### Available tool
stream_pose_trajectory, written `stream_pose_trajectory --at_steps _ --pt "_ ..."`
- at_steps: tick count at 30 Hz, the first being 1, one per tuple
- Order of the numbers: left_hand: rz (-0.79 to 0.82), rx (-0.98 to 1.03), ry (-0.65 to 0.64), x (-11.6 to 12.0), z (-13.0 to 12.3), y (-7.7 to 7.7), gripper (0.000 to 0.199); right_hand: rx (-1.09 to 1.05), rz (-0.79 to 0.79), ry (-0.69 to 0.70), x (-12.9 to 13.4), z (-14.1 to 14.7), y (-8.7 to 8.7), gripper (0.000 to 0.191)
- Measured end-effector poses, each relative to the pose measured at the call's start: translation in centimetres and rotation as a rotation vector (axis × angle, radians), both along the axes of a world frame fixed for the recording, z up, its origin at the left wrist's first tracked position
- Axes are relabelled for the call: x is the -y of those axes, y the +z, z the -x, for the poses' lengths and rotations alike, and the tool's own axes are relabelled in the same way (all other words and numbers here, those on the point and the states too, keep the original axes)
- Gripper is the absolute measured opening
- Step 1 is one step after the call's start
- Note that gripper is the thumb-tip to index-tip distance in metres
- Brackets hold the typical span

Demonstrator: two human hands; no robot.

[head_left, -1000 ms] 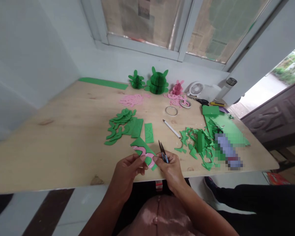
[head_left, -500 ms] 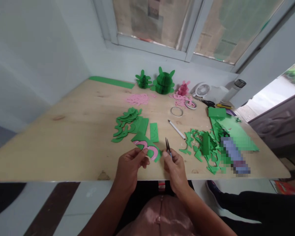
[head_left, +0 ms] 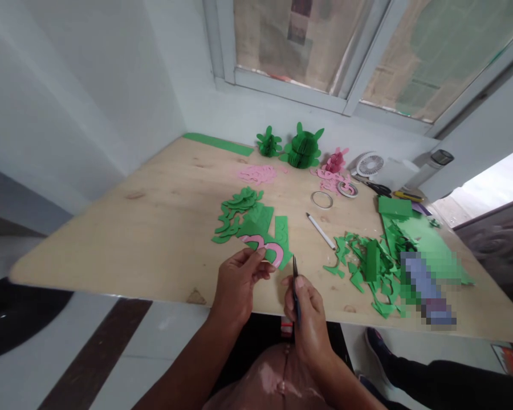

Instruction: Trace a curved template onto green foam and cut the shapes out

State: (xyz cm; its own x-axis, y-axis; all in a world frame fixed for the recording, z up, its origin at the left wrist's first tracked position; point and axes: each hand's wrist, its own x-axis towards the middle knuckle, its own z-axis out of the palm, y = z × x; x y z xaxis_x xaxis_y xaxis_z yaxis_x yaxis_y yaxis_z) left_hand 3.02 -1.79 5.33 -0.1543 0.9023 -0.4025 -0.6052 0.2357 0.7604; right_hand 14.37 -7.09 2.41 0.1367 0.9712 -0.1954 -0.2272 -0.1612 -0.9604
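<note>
My left hand (head_left: 241,282) pinches a piece of green paper (head_left: 288,259) between thumb and fingers, just above the table's front edge. A pink double-arched paper shape (head_left: 274,251) lies against it, with a dark line along its curve. My right hand (head_left: 308,304) is wrapped round small dark snips (head_left: 295,270), their narrow tips pointing away from me beside the green paper's right edge. Past the held piece lie stacked green paper cutouts (head_left: 243,199) and a green paper strip (head_left: 281,228). Part of the held paper is hidden by my left fingers.
Green scraps (head_left: 380,270) spread to the right, near a blurred bluish object (head_left: 425,287). A white pen (head_left: 320,230), tape rolls (head_left: 322,199) and pink cutouts (head_left: 256,174) lie farther back. Green paper figures (head_left: 303,149) and a small fan (head_left: 370,165) stand by the wall.
The camera view has shifted, so the table appears farther right. The snips have turned more upright, with their tips close together now and nearer the green paper's edge. The left hand keeps its pinch.
</note>
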Motion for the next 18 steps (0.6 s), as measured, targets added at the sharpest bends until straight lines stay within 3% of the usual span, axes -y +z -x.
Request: stream_pose_trajectory --at_steps 7,12,18 --pt "-0.007 0.083 0.031 -0.2 -0.3 0.7 0.020 -0.050 0.029 -0.035 0.4 0.9 0.3 0.041" --pt "0.010 0.100 0.015 0.1 -1.0 1.0 0.020 -0.152 0.017 -0.119 -0.8 0.7 0.6 0.037" --pt "-0.003 0.113 0.007 0.5 -1.5 0.7 0.022 -0.092 0.004 -0.152 -2.3 0.4 1.3 0.033"
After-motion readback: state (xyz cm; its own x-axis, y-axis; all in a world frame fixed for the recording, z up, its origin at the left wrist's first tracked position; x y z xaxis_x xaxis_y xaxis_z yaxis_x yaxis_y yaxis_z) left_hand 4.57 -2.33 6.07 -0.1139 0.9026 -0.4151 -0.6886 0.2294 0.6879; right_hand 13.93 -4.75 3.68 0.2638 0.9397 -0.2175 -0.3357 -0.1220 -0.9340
